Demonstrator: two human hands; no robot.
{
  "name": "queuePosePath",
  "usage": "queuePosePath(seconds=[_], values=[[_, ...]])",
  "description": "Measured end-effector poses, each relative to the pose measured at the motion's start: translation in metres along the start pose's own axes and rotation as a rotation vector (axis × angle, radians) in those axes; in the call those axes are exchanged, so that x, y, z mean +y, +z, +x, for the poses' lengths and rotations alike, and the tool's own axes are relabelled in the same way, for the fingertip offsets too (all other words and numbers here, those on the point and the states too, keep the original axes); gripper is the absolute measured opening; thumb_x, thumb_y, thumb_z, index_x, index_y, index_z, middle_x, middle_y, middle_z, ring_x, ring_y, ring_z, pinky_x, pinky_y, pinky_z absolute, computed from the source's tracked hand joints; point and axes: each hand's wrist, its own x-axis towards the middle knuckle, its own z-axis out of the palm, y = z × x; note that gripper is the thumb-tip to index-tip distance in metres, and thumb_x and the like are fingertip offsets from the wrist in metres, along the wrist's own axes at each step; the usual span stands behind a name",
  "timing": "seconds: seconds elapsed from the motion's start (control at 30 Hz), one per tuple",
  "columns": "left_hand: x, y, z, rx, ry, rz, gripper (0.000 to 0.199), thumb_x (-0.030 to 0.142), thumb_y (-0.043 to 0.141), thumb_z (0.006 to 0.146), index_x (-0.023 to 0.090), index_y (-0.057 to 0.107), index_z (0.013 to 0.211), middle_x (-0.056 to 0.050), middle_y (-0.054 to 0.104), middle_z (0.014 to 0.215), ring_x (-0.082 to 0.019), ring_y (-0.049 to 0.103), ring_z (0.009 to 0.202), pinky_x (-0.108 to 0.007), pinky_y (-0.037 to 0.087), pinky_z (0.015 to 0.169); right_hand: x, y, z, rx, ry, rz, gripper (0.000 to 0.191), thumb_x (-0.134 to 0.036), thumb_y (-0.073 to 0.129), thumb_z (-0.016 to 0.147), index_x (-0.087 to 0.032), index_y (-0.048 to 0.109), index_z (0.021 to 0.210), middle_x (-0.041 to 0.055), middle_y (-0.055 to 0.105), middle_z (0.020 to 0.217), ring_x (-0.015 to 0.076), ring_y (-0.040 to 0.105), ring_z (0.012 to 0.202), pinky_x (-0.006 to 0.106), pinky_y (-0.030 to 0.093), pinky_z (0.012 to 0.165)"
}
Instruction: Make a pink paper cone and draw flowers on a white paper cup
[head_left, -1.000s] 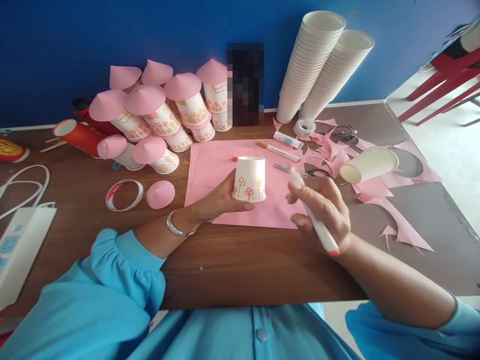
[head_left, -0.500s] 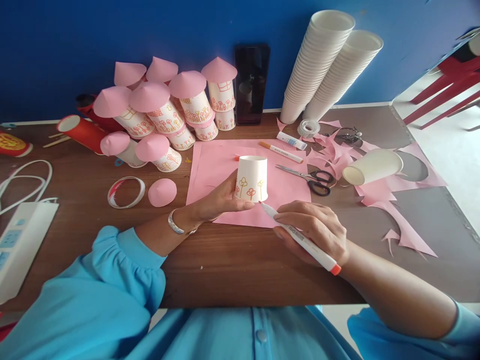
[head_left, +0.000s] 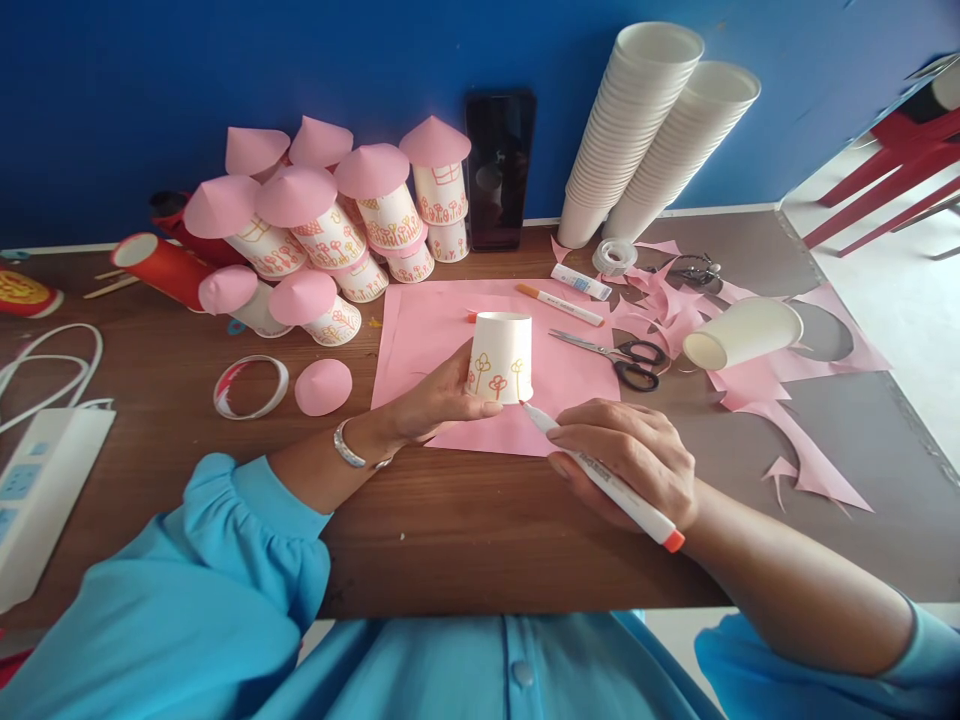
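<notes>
A white paper cup (head_left: 504, 345) with red and yellow flowers drawn near its rim is held upside down in my left hand (head_left: 442, 400). My thumb lies along the rim, and the other fingers are hidden behind the cup. In my right hand (head_left: 634, 460) is a white marker (head_left: 611, 490) with an orange-red end cap. Its tip is at the lower right rim of the cup; whether it touches I cannot tell. Beneath and behind the cup lies a pink paper sheet (head_left: 409, 330). Scissors (head_left: 611, 353) and an orange marker (head_left: 560, 303) rest on its right side.
Several decorated cups with pink cone roofs (head_left: 373, 172) stand at the back left. A phone (head_left: 500, 170) leans on the wall beside two tall cup stacks (head_left: 634, 130). Pink scraps (head_left: 806, 460), a loose cup (head_left: 742, 333), a tape ring (head_left: 251, 387) and a power strip (head_left: 52, 490) lie around.
The whole view has shifted very slightly. Both hands keep nearly the same pose, with the marker tip still at the cup's rim.
</notes>
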Motion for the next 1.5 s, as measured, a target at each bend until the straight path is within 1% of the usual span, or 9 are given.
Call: queuePosePath(seconds=[0.2, 0.43, 0.57, 0.67, 0.9, 1.07, 1.17, 1.37, 1.5], values=[[0.0, -0.0013, -0.0007, 0.017, -0.023, -0.02, 0.054, 0.029, 0.079, 0.076, 0.021, 0.058, 0.125, -0.008, 0.068, 0.114, -0.025, 0.064, 0.107, -0.042, 0.049, 0.098, 0.0012, -0.0024, 0.0002, 0.025, 0.004, -0.021, 0.019, -0.009, 0.065, 0.09, -0.014, 0.061, 0.107, 0.0064, 0.07, 0.08, 0.0156, 0.069, 0.067, 0.026, 0.059, 0.058], [0.0042, -0.0025, -0.0017, 0.005, -0.034, 0.035, 0.043, 0.026, 0.076, 0.077, 0.018, 0.062, 0.117, -0.011, 0.071, 0.113, -0.027, 0.066, 0.106, -0.042, 0.051, 0.096, 0.0018, -0.001, -0.0003, 0.041, 0.02, -0.006, 0.019, -0.009, 0.065, 0.09, -0.015, 0.061, 0.108, 0.0068, 0.071, 0.082, 0.0154, 0.07, 0.069, 0.026, 0.06, 0.059], [0.0029, -0.004, -0.0004, -0.044, -0.022, -0.013, 0.044, 0.025, 0.075, 0.077, 0.018, 0.062, 0.118, -0.011, 0.071, 0.114, -0.027, 0.067, 0.106, -0.043, 0.051, 0.098, 0.0029, -0.001, 0.0, 0.058, 0.065, 0.017, 0.022, -0.008, 0.067, 0.089, -0.016, 0.062, 0.109, 0.0061, 0.071, 0.081, 0.0161, 0.072, 0.07, 0.026, 0.06, 0.059], [0.0033, -0.0037, -0.0004, -0.042, -0.027, -0.014, 0.043, 0.023, 0.075, 0.078, 0.018, 0.062, 0.118, -0.012, 0.072, 0.115, -0.028, 0.068, 0.108, -0.044, 0.052, 0.099, 0.0032, -0.0017, 0.0013, 0.054, 0.083, 0.021, 0.023, -0.009, 0.067, 0.09, -0.018, 0.062, 0.11, 0.0051, 0.072, 0.081, 0.0164, 0.073, 0.07, 0.026, 0.061, 0.059], [0.002, -0.0039, -0.0001, -0.042, -0.036, -0.036, 0.045, 0.024, 0.077, 0.076, 0.018, 0.063, 0.119, -0.013, 0.073, 0.118, -0.03, 0.068, 0.11, -0.045, 0.053, 0.098, 0.0037, 0.0003, 0.0011, 0.068, 0.065, 0.01, 0.02, -0.008, 0.067, 0.09, -0.016, 0.062, 0.108, 0.0059, 0.072, 0.08, 0.0165, 0.073, 0.07, 0.026, 0.061, 0.06], [0.0003, -0.0043, -0.0004, -0.04, -0.048, -0.061, 0.047, 0.025, 0.077, 0.075, 0.018, 0.063, 0.12, -0.013, 0.072, 0.12, -0.03, 0.067, 0.112, -0.044, 0.053, 0.098, 0.0038, 0.0016, 0.0007, 0.092, 0.061, 0.041, 0.02, -0.007, 0.07, 0.088, -0.014, 0.063, 0.105, 0.0071, 0.072, 0.079, 0.0163, 0.073, 0.07, 0.025, 0.06, 0.059], [0.0011, -0.0035, -0.0006, -0.03, -0.052, -0.051, 0.049, 0.026, 0.077, 0.074, 0.018, 0.064, 0.12, -0.013, 0.072, 0.117, -0.03, 0.068, 0.11, -0.044, 0.054, 0.097, 0.0037, 0.0019, 0.0012, 0.093, 0.056, 0.046, 0.019, -0.007, 0.07, 0.088, -0.014, 0.062, 0.105, 0.0067, 0.072, 0.078, 0.0162, 0.072, 0.07, 0.026, 0.06, 0.06], [0.0023, -0.0033, -0.0002, -0.023, -0.048, -0.041, 0.047, 0.023, 0.077, 0.075, 0.018, 0.062, 0.12, -0.011, 0.073, 0.113, -0.026, 0.069, 0.103, -0.039, 0.054, 0.093, 0.0036, 0.0018, 0.0015, 0.072, 0.058, 0.039, 0.017, -0.01, 0.067, 0.091, -0.016, 0.062, 0.106, 0.0049, 0.072, 0.078, 0.0159, 0.073, 0.069, 0.025, 0.061, 0.058], [0.0037, -0.0033, -0.0001, -0.047, -0.038, -0.036, 0.046, 0.022, 0.075, 0.076, 0.018, 0.063, 0.121, -0.011, 0.073, 0.112, -0.027, 0.069, 0.105, -0.039, 0.053, 0.093, 0.0033, 0.0012, 0.0016, 0.049, 0.05, 0.016, 0.02, -0.01, 0.065, 0.092, -0.016, 0.063, 0.11, 0.0053, 0.073, 0.081, 0.0157, 0.073, 0.07, 0.026, 0.062, 0.06]])
